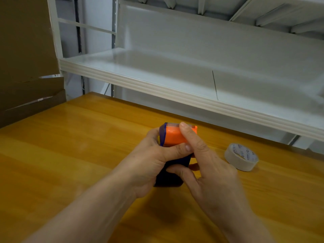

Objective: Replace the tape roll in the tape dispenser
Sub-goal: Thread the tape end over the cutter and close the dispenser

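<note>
Fingers (188, 135) of both hands, left (150, 165) & right (206, 165), are wrapping tight round dispenser (173, 135); tape roll (242, 156) is lying on table (70, 146) at 3 o'clock.

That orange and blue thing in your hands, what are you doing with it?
A person holds an orange and blue tape dispenser over a wooden table. The left hand grips its body and the right hand presses on its orange top. A white tape roll lies flat on the table to the right, untouched.
</note>
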`<state>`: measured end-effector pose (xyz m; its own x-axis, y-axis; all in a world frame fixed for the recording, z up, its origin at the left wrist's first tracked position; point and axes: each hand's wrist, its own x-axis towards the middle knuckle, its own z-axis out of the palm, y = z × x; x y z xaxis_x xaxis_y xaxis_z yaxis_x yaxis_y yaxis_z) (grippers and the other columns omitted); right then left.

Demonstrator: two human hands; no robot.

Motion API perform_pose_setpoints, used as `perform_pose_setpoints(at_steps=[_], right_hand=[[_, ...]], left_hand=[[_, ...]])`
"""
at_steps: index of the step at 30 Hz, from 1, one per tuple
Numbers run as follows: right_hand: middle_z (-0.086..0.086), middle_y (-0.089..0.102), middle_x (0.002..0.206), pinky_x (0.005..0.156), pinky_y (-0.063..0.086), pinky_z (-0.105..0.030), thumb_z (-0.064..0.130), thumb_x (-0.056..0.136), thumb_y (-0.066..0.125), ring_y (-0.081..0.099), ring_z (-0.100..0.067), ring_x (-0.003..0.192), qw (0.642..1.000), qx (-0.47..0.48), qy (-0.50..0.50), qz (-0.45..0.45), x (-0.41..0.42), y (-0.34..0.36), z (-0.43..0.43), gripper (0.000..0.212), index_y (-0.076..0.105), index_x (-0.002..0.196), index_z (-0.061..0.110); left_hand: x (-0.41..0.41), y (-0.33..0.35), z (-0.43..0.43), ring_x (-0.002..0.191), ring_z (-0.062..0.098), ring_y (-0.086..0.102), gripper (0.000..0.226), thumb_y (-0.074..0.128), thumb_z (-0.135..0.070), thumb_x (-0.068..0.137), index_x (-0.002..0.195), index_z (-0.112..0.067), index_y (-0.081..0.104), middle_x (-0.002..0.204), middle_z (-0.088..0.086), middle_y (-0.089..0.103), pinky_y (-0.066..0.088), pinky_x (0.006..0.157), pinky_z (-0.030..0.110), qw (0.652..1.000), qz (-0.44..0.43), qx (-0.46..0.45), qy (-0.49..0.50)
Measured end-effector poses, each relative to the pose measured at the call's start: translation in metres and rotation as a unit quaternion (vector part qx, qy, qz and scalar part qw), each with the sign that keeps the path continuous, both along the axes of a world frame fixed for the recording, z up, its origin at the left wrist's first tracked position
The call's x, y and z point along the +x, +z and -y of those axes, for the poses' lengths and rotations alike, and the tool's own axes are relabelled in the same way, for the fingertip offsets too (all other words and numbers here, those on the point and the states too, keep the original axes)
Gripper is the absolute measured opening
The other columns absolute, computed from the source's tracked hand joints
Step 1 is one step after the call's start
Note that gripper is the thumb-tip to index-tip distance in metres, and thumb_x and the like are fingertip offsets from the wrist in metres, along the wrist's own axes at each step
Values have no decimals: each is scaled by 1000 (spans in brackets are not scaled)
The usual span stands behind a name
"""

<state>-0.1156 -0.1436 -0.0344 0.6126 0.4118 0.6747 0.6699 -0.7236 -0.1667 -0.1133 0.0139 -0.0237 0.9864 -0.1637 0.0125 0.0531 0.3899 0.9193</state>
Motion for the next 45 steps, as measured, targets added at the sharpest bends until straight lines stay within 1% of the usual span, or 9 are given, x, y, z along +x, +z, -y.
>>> perform_pose_setpoints(at_steps=[9,14,17,22,29,33,37,42,45], right_hand=[[-3,74,119,67,63,-26,41,83,65,73,-14,89,1000,8,9,-8,-1,2,1,78,31,152,28],[-1,71,122,71,64,-32,52,82,60,72,-17,95,998,31,5,-56,0,7,4,77,24,150,41],[2,71,124,75,64,-36,63,82,49,72,-17,100,996,38,4,-76,1,7,7,75,19,149,49],[-1,72,119,75,64,-39,55,83,56,73,-20,98,997,24,12,-79,0,7,5,76,17,148,50],[-3,71,126,69,65,-36,47,82,63,75,-19,96,999,10,14,-44,-2,4,2,77,25,148,39],[-5,71,126,67,66,-35,46,83,64,75,-20,96,999,18,22,-37,0,2,3,76,27,148,37],[-2,70,127,66,65,-32,43,86,66,75,-16,98,996,62,40,-59,3,-2,7,71,29,145,37],[11,70,124,73,59,-13,43,83,68,70,0,102,978,166,49,-119,4,-1,7,64,34,137,39],[6,68,133,85,61,-24,52,76,69,65,-1,117,953,227,64,-191,5,0,8,70,32,135,45]], left_hand=[[-1,3,1,86,23,75,80,91,-24,58,128,-9,56,93,7,73,58,68,28,1000,5,2,-8],[-2,1,-3,102,29,73,66,79,-20,71,133,-14,56,115,14,71,59,81,41,999,22,-2,-39],[-6,4,-3,102,28,73,58,71,-33,75,129,-14,62,113,11,73,58,82,42,997,35,-30,-55],[-7,5,0,101,28,73,45,60,-45,87,120,-17,70,108,9,76,56,86,45,999,36,-3,-41],[-7,3,0,77,22,75,33,57,-31,79,101,-12,73,84,6,76,58,62,34,997,57,-42,-20],[-8,3,0,73,21,75,29,57,-30,79,96,-14,75,80,5,76,58,60,32,997,68,-42,-23],[-4,2,-4,91,29,70,32,56,-34,84,104,-19,75,95,9,73,59,71,40,997,73,-30,9],[-2,2,-6,97,32,68,40,57,-42,85,118,-23,70,107,14,70,58,76,43,998,50,-20,26],[-1,4,-6,100,33,69,40,59,-46,83,116,-26,72,106,13,72,59,82,44,998,39,-30,25]])
